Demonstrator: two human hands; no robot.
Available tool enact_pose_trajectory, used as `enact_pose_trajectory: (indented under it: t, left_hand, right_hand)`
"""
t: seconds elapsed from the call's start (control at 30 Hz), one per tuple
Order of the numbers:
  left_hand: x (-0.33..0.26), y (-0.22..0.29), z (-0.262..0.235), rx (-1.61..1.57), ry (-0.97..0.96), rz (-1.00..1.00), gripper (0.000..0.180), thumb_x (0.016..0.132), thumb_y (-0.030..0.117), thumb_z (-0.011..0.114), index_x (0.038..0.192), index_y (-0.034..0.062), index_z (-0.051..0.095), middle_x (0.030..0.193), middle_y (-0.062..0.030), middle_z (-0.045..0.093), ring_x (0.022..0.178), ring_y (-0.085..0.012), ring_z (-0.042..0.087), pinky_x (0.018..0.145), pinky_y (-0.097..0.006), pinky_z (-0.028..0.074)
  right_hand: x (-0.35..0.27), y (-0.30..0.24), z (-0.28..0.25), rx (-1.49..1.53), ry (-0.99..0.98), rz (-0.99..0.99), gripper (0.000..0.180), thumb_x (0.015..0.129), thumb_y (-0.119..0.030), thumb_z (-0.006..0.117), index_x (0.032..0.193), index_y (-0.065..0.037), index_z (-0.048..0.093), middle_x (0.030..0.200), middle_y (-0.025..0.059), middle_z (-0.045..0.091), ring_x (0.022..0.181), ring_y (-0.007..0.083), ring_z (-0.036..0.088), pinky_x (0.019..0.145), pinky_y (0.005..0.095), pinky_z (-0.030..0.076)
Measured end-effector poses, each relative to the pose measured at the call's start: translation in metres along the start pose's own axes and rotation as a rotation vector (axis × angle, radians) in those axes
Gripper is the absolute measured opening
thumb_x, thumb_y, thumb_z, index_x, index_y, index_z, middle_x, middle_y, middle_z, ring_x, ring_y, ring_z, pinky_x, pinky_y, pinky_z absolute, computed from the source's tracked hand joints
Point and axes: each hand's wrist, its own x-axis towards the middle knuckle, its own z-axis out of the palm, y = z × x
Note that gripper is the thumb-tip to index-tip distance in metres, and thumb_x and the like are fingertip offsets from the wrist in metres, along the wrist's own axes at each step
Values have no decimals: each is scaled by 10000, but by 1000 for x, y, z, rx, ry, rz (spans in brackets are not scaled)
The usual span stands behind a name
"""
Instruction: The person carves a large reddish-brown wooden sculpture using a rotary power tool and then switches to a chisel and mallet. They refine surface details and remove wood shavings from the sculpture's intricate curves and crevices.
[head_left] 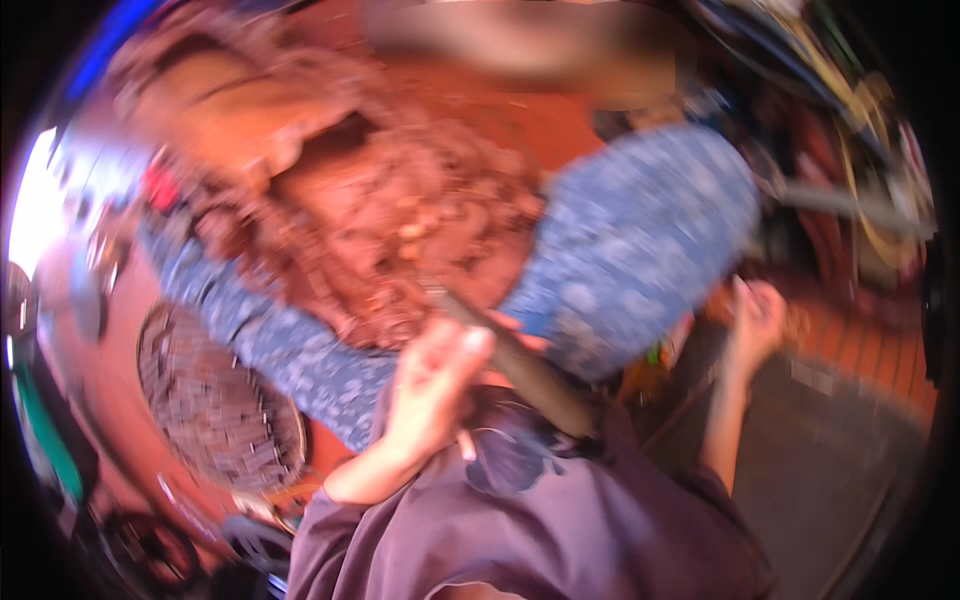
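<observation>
My left hand (435, 375) is closed around a long dark rod-like tool (525, 375) with a thin, paler tip. The tool slants over my lap, its thick end against my brown shirt. Its tip points at a rumpled reddish-brown cloth (350, 220) spread between my legs. Small yellowish pieces (412, 235) lie on that cloth, too blurred to name. Out to the right, away from the cloth, my right hand (760, 315) is raised with its fingers curled; whatever they may hold cannot be made out.
My legs in blue patterned cloth (640, 240) flank the brown cloth. A woven basket (215, 400) lies by my left leg. An orange-tan piece (235, 105) sits at the far left of the cloth. Beside me on the right is a dark mat-like surface (810, 460).
</observation>
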Motion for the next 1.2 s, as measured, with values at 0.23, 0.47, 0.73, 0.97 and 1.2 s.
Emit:
enact_pose_trajectory:
  t: [0.23,0.47,0.73,0.97,1.2]
  left_hand:
    - [1,-21,-8,-185,-15,118,400,1015,272,513,1228,-64,545,1113,-278,655,1038,-341,671,956,-470,534]
    - [-8,-18,-5,-99,4,111,420,1013,280,514,1243,-71,520,1118,-273,655,1040,-367,665,977,-467,520]
    - [-17,-18,-3,-43,94,70,384,1010,252,529,1216,-70,554,1082,-251,675,1058,-325,663,920,-405,527]
    - [-22,-11,5,-37,132,139,365,999,241,555,1199,-64,559,1020,-217,683,992,-294,680,955,-445,526]
    - [-12,-3,10,81,2,269,383,995,241,562,1246,-47,547,1119,-230,659,1035,-316,675,945,-467,547]
  right_hand:
    - [-82,189,-95,-649,-494,130,252,761,-139,822,820,-27,604,626,49,595,564,153,584,562,305,485]
    - [-141,216,-68,-823,-459,220,328,758,-261,819,769,-48,569,634,97,600,597,294,614,587,413,489]
    - [-74,220,21,-966,-476,221,382,773,-394,792,860,-55,639,774,184,692,783,402,686,679,505,528]
    - [-72,243,38,-1062,-499,103,404,756,-393,796,941,-87,608,799,157,703,744,396,685,656,514,544]
    - [-61,168,54,-442,-217,135,284,802,-232,803,830,-41,593,644,74,651,589,197,647,550,356,496]
